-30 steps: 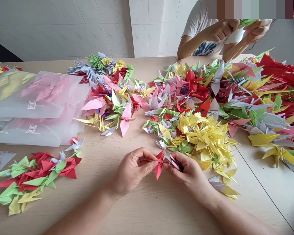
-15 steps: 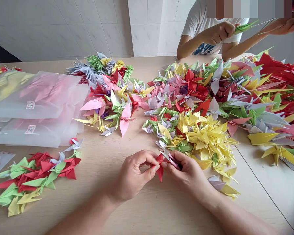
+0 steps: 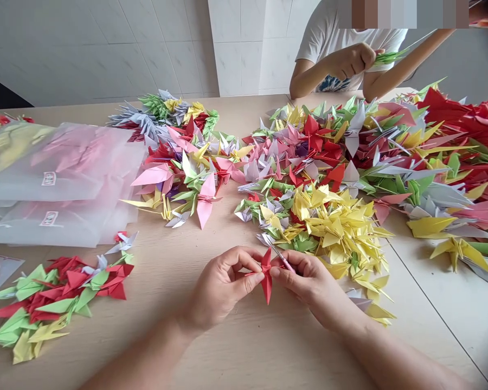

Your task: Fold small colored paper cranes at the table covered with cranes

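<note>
Gripping the red paper crane (image 3: 265, 273) from both sides, your hands meet low over the near part of the wooden table (image 3: 244, 346). Your left hand (image 3: 223, 284) is closed on the crane's left side with thumb and forefinger. Your right hand (image 3: 309, 281) is closed on its right side in the same way, and the crane's long point hangs down between them. A thin pink strip (image 3: 283, 261) is also tucked under the fingers of your right hand; whether it is paper or a tool cannot be told. Just beyond your right hand lies a yellow heap (image 3: 341, 227) of folded cranes, with stray pieces just beside that wrist. To your near left, well apart from both hands, a small pile (image 3: 57, 295) of red, green and yellow cranes lies flat on the table. Behind it, frosted plastic bags (image 3: 61, 179) are stacked, with pink and yellow contents showing faintly through. Past the middle of the table, a mixed cluster (image 3: 187, 173) of pink, green and red cranes sits left of a large mixed heap (image 3: 350, 141) that runs to the right edge. At the far side, a co-worker in a white shirt (image 3: 329, 32) holds a green folded piece (image 3: 388, 56) in one fist (image 3: 352, 59). A white tiled wall (image 3: 146, 43) stands behind.
</note>
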`<state>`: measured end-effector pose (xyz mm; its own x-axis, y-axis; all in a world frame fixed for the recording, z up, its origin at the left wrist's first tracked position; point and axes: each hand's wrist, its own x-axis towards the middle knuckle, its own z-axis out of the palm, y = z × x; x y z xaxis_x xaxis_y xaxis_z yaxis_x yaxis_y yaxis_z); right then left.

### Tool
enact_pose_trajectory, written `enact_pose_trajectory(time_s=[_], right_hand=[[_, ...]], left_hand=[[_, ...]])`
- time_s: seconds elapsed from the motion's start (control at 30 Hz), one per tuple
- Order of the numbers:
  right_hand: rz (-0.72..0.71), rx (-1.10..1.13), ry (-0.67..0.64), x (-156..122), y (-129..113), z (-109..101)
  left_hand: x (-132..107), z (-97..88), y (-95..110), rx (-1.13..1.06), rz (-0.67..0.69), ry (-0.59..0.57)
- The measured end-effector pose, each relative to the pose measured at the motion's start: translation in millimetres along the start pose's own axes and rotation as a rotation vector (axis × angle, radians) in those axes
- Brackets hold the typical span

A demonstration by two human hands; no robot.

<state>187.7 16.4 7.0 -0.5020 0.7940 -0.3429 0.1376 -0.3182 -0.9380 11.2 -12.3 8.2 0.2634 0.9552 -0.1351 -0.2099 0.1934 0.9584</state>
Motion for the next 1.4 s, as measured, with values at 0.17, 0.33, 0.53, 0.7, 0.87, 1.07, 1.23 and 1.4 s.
enact_pose_trajectory(time_s=[0.17,0.33,0.53,0.7,0.87,1.07,1.23,1.4], right_hand=[[0.023,0.067,0.014,-0.2,1.2,1.0],[0.032,0.126,0.006,0.1,3.4,1.2],[0.031,0.135,-0.018,1.0,5.5,-0.4],[0.026,0.110,-0.011,0.6,5.4,-0.6],[0.021,0.138,-0.018,0.3,5.8,-0.3],[0.013,0.122,-0.030,1.2,8.1,-1.4],[0.020,0.112,-0.023,1.6,8.5,-1.5],[0.032,0.172,-0.058,0.8,6.6,-0.6]], left_hand=[[0.5,-1.7,-0.5,-0.035,-0.041,-0.005],[1.2,-3.0,-2.2,-0.035,-0.040,-0.008],[1.1,-3.0,-4.0,0.048,-0.006,-0.010],[-0.9,-2.7,-3.3,0.155,0.078,-0.013],[0.1,-2.4,-2.0,0.128,0.043,-0.003],[1.0,-1.1,-1.8,0.023,-0.026,-0.009],[0.3,2.9,-1.0,-0.022,-0.026,-0.022],[-0.4,2.3,-2.4,-0.030,-0.012,-0.034]])
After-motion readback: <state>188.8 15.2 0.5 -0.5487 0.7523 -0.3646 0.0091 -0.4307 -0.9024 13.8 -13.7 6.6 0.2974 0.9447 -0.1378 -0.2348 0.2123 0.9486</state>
